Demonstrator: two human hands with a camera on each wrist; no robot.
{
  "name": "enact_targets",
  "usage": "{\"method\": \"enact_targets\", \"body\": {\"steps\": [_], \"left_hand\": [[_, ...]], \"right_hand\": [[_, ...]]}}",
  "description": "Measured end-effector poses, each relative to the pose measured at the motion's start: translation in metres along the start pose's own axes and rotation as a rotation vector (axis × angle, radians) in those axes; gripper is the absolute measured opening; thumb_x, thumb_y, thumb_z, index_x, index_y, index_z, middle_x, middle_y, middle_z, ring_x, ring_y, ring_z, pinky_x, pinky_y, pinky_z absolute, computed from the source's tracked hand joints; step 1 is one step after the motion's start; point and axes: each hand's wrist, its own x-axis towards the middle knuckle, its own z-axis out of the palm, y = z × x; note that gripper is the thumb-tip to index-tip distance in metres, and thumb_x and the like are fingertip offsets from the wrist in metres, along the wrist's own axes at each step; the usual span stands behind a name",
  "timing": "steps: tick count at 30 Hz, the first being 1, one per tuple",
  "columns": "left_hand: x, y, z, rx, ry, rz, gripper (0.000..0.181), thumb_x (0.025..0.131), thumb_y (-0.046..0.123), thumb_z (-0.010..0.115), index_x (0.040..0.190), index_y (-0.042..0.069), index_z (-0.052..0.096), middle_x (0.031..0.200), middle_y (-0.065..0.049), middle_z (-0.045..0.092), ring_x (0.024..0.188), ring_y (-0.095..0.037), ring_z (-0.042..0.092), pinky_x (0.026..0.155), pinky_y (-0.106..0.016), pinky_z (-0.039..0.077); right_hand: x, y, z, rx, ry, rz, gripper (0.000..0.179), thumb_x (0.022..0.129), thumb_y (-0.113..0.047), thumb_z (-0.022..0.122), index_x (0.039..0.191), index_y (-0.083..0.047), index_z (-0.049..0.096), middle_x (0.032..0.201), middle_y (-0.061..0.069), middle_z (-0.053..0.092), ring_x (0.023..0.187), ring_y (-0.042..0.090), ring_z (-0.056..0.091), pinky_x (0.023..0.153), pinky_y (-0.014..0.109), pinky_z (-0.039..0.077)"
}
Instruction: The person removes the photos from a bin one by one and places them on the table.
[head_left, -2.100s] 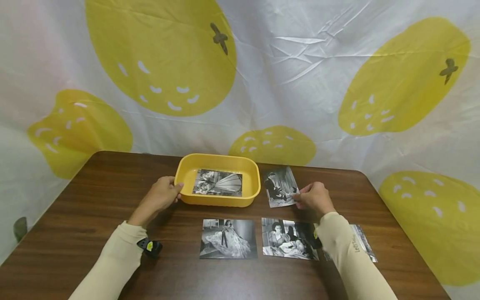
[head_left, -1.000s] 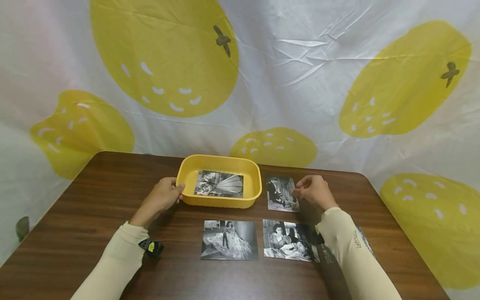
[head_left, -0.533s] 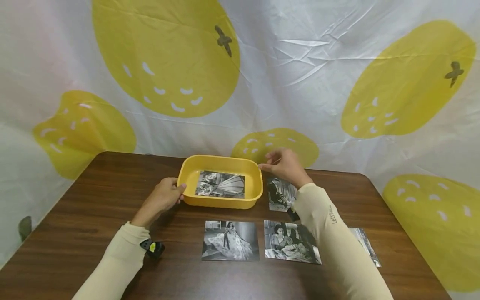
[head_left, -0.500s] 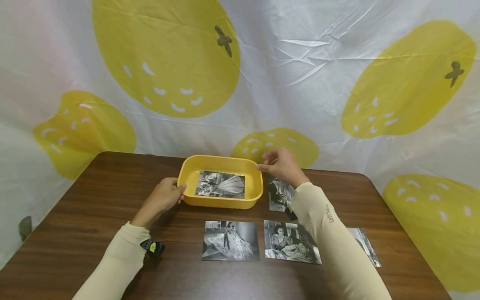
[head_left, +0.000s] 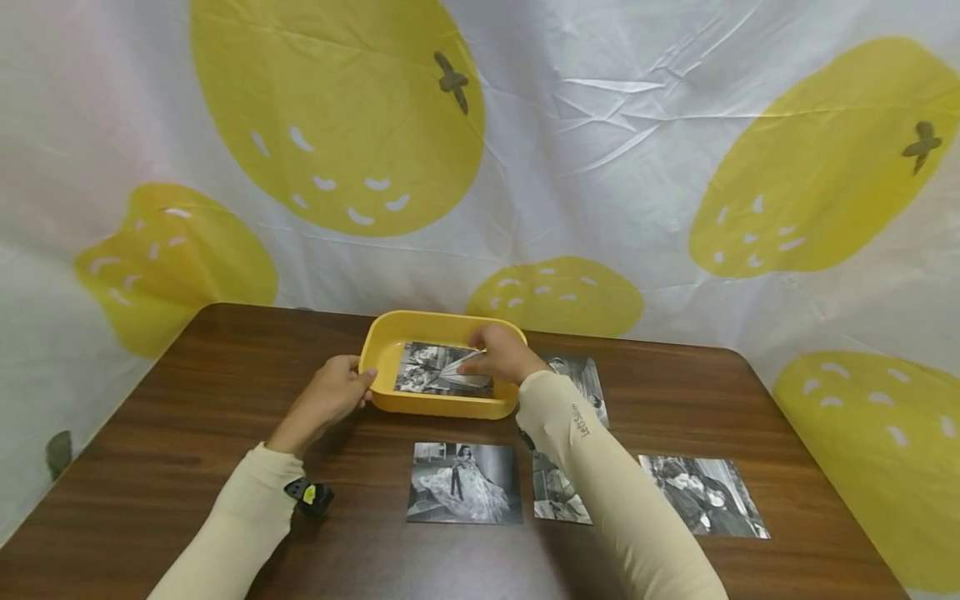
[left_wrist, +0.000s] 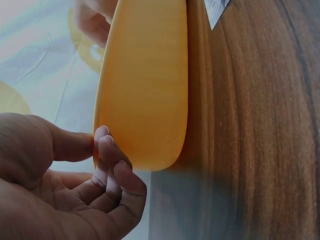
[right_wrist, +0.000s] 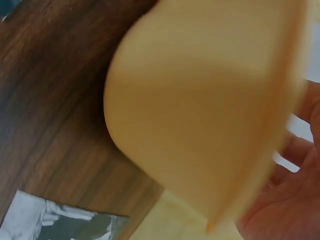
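Observation:
My left hand [head_left: 330,396] pinches the left end of a yellow plastic tub [head_left: 442,407], thumb on the rim and fingers curled against its outer wall, as the left wrist view shows. Inside the tub lies a black-and-white photo print [head_left: 427,367]. Over the print's right end reaches my right hand [head_left: 504,354], thumb and forefinger apart; whether they touch the print I cannot tell. In the right wrist view the tub's rim hides part of those fingers. Just right of the tub, a second photo print [head_left: 590,379] lies partly under my right sleeve.
A photo print [head_left: 465,483] lies flat in front of the tub. Beside it, my right forearm covers much of another print [head_left: 555,496]. Farther right is a further print [head_left: 705,496]. The brown wooden table [head_left: 360,542] ends at a lemon-patterned cloth [head_left: 525,208].
My right hand has let go of the print right of the tub, leaving it flat, then moved left over the rim into the tub. My left hand has kept its hold.

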Motion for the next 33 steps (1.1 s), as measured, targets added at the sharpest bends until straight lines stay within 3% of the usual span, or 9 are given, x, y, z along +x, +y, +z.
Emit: {"method": "enact_targets", "body": {"steps": [5, 10, 13, 19, 28, 33], "left_hand": [[0.001, 0.0, 0.001, -0.001, 0.001, 0.006, 0.034, 0.1, 0.017, 0.045, 0.122, -0.009, 0.049, 0.069, -0.006, 0.058, 0.057, -0.013, 0.052, 0.05, -0.024, 0.039], [0.001, 0.001, 0.001, 0.003, -0.001, -0.005, 0.035, 0.1, 0.017, 0.045, 0.124, -0.008, 0.048, 0.069, -0.005, 0.057, 0.057, -0.012, 0.051, 0.049, -0.024, 0.039], [0.001, 0.001, 0.001, 0.007, -0.002, -0.004, 0.033, 0.1, 0.017, 0.045, 0.122, -0.008, 0.049, 0.07, -0.007, 0.058, 0.056, -0.012, 0.05, 0.048, -0.024, 0.038], [0.001, 0.002, 0.0, 0.009, -0.006, 0.003, 0.032, 0.1, 0.016, 0.045, 0.121, -0.008, 0.05, 0.07, -0.007, 0.058, 0.057, -0.013, 0.051, 0.048, -0.024, 0.037], [0.001, -0.001, 0.0, 0.009, -0.002, 0.014, 0.031, 0.1, 0.016, 0.045, 0.119, -0.007, 0.051, 0.068, -0.005, 0.057, 0.058, -0.014, 0.051, 0.048, -0.024, 0.037], [0.002, -0.002, 0.0, 0.01, 0.004, 0.004, 0.031, 0.1, 0.016, 0.045, 0.12, -0.007, 0.051, 0.069, -0.005, 0.057, 0.058, -0.014, 0.051, 0.049, -0.025, 0.037]], "right_hand": [[0.009, 0.001, 0.016, -0.187, -0.035, 0.023, 0.07, 0.073, -0.038, 0.081, 0.122, 0.004, 0.055, 0.12, 0.019, 0.057, 0.113, 0.032, 0.052, 0.097, 0.04, 0.041], [0.011, 0.003, 0.027, -0.273, -0.065, 0.108, 0.089, 0.069, -0.049, 0.08, 0.135, -0.001, 0.044, 0.137, 0.02, 0.042, 0.126, 0.037, 0.04, 0.105, 0.043, 0.033], [0.012, 0.004, 0.029, -0.273, -0.067, 0.155, 0.09, 0.069, -0.049, 0.08, 0.137, -0.003, 0.043, 0.14, 0.019, 0.036, 0.127, 0.039, 0.036, 0.103, 0.047, 0.033], [0.014, 0.008, 0.031, -0.267, -0.04, 0.202, 0.082, 0.063, -0.053, 0.082, 0.123, -0.005, 0.054, 0.13, 0.017, 0.039, 0.117, 0.037, 0.038, 0.095, 0.047, 0.039], [0.016, 0.011, 0.03, -0.243, 0.068, 0.142, 0.092, 0.055, -0.047, 0.089, 0.124, -0.002, 0.049, 0.124, 0.019, 0.045, 0.116, 0.038, 0.042, 0.099, 0.044, 0.037], [0.018, 0.011, 0.029, -0.232, 0.135, 0.116, 0.087, 0.054, -0.039, 0.091, 0.122, -0.003, 0.049, 0.122, 0.018, 0.049, 0.116, 0.036, 0.045, 0.102, 0.041, 0.034]]}}
